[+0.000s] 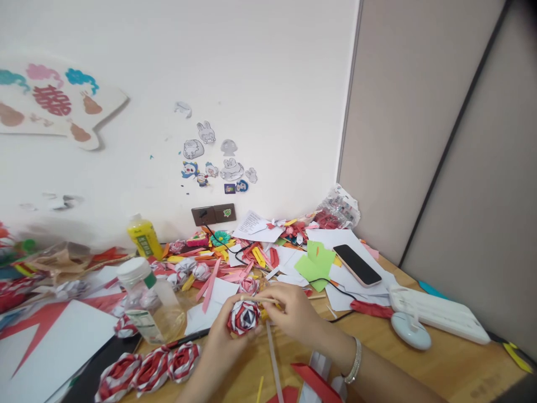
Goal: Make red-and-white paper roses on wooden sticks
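Observation:
A round folded-paper flower (pixel 244 318) in red and white, with a dark gap at its middle, is in my left hand (pixel 222 338), whose fingers wrap round its side and underside. My right hand (pixel 291 309) pinches a thin wooden stick (pixel 260 299) that lies across the flower's upper edge. Whether the stick's tip goes into the folds I cannot tell. Just behind the hands sits a pink-and-white paper rose (pixel 249 286). Several finished red-and-white paper flowers (pixel 153 368) stand in a row to the left.
A clear jar with a white lid (pixel 136 291) and a yellow bottle (pixel 145 236) stand left. Paper scraps and strips (pixel 210 285) cover the back. At right lie a phone (pixel 357 265), a mouse (pixel 410 330) and a white power strip (pixel 440 313). Red folded strips (pixel 314 382) lie in front.

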Available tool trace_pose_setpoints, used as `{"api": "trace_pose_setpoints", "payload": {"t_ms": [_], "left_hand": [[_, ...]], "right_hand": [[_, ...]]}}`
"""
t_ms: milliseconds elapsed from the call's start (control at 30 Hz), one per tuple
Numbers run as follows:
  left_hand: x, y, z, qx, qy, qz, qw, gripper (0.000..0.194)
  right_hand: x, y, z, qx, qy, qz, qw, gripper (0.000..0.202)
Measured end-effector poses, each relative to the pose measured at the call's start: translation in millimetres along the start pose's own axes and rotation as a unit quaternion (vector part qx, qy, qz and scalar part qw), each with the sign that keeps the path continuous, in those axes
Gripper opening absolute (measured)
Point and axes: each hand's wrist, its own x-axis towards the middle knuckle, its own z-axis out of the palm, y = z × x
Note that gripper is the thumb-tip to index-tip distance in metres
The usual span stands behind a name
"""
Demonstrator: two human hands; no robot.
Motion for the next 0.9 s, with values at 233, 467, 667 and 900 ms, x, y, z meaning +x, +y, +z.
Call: {"api": "trace_pose_setpoints", "payload": {"t_ms": [233,467,667,900], "left_hand": [[-2.5,-11.4,8.1,-0.083,0.051,-0.035,0.995,0.050],[-2.8,-11.5,15.6,-0.143,0.078,-0.018,0.987,0.063],[-10.5,-11.6,20.1,-0.140,0.077,-0.042,0.986,0.068],[-10.1,-1.5,7.7,-0.006,0.104,0.001,0.995,0.046]], "right_hand": [[4.2,12.8,6.7,0.067,-0.020,0.084,0.994,0.020],[-0.9,7.0,16.6,0.003,0.010,0.087,0.996,0.018],[-5.8,0.2,20.5,-0.028,0.007,0.055,0.998,0.016],[-5.0,-7.7,10.3,0.052,-0.023,0.033,0.998,0.017]]}}
